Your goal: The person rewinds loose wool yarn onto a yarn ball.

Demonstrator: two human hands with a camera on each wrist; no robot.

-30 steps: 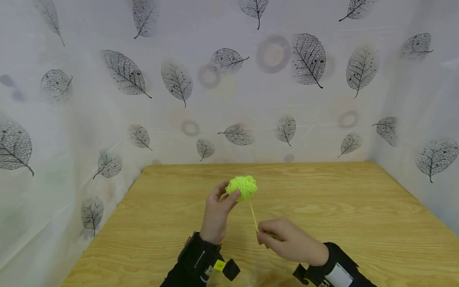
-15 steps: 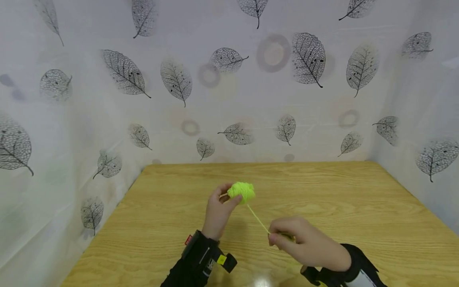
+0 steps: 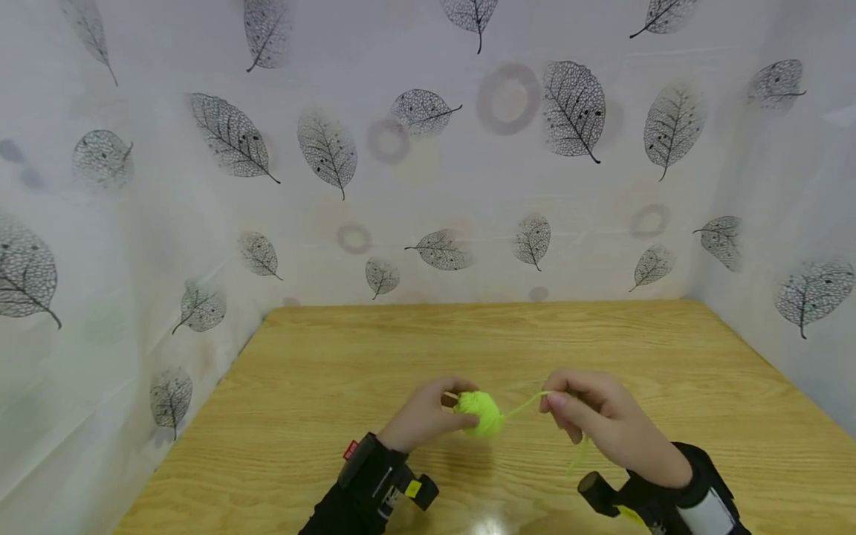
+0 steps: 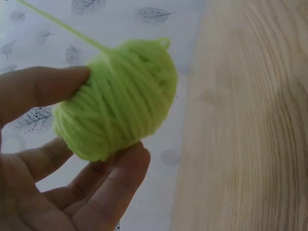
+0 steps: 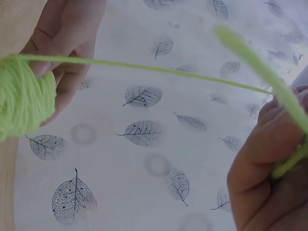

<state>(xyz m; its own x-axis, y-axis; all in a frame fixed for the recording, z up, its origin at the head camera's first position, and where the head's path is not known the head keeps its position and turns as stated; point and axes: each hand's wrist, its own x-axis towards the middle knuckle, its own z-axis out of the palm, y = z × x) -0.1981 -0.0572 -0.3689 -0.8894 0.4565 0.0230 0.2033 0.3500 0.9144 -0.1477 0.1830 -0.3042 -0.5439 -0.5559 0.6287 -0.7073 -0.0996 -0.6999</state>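
Note:
A small neon yellow-green ball of yarn (image 3: 483,414) is held in my left hand (image 3: 431,416), thumb on one side and fingers on the other. The left wrist view shows the ball (image 4: 118,101) close up, its strands wound in bands and a small loop standing out at one end. From it a strand (image 5: 159,69) runs taut to my right hand (image 3: 605,416), which pinches it between thumb and fingertips. A loose tail of yarn (image 3: 578,455) hangs below the right hand. In the right wrist view that tail (image 5: 255,60) crosses close to the camera.
Under both hands is a wooden table (image 3: 334,357) with light grain. A whitish curtain (image 3: 468,178) printed with leaf skeletons surrounds its back and sides. Black wrist straps with small cameras (image 3: 421,490) sit on both forearms.
The right hand has moved right and slightly up, drawing the strand out from the ball. The left hand has come lower and nearer, turning the ball so the strand leaves toward the right.

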